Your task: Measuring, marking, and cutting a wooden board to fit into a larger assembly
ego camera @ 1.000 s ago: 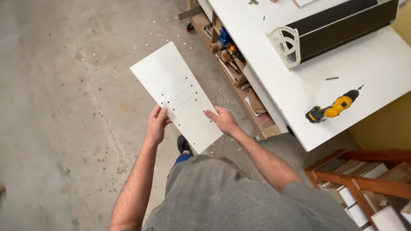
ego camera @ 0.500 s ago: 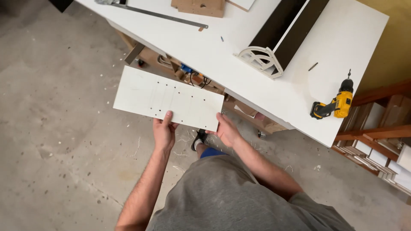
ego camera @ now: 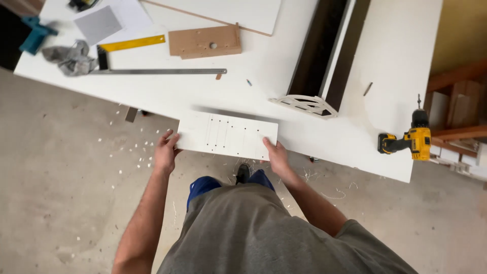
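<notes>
White drilled panel held flat at the near edge of the workbench, gripped at both short ends: the left hand closed on its left end, the right hand closed on its lower right corner. A yellow cordless drill lies at the bench's right corner; a steel square and wooden block sit toward the far edge.

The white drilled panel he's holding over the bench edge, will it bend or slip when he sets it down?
The white panel looks flat and unbowed between the left hand and right hand, so probably stiff. Its smooth face may slide on the white table.
</notes>
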